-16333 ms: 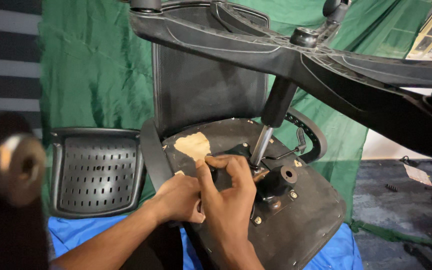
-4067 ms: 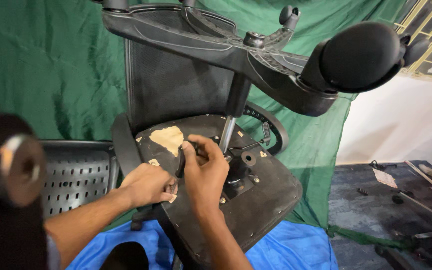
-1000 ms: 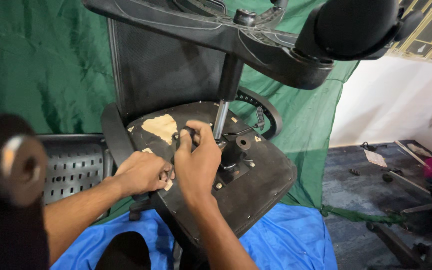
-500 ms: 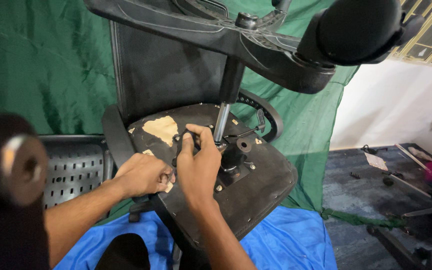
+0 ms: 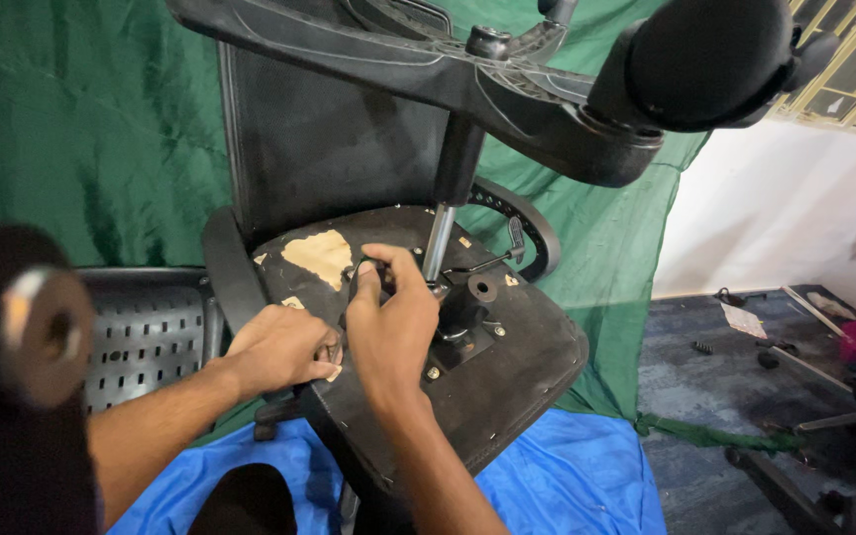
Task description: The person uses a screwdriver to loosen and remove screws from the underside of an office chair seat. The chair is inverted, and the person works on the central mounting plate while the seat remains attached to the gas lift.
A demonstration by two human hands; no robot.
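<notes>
Your right hand (image 5: 391,327) pinches a small black part on the underside of the upturned chair seat (image 5: 507,386), beside the metal post (image 5: 438,243). Your left hand (image 5: 279,347) curls closed on the seat's near edge.

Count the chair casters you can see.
2: one black caster wheel at top right on the upturned chair base, one blurred caster wheel close at left. Others may be hidden.

Green backdrop cloth (image 5: 81,129), white wall (image 5: 795,208)
</notes>
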